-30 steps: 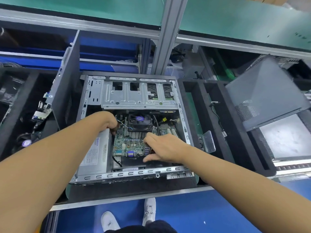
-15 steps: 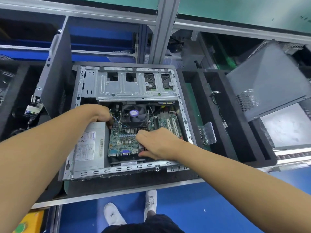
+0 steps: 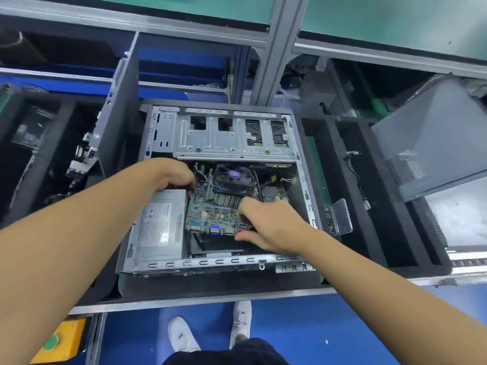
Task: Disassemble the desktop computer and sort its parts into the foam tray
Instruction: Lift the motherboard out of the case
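In the black foam tray (image 3: 224, 285) the computer case (image 3: 232, 143) is lying open. The right hand (image 3: 266, 227) is pinching the motherboard (image 3: 213, 214) at its 4 o'clock edge. The left hand (image 3: 174, 175) is curling at its 10 o'clock corner, grip unclear.

No text can be read with certainty. A white rectangular label (image 3: 155, 227) is stuck on the top face of the grey sheet-metal power supply box (image 3: 174, 198), which lies inside the open grey steel computer case (image 3: 210, 263). A short blue heading is printed near the label's upper right corner, with rows of fine dark print below it, but all of it is too blurred to be made out. A round purple sticker (image 3: 235, 173) is set on the hub of the black cooling fan (image 3: 245, 183). Pale marks are seen on it, but no letters can be told.
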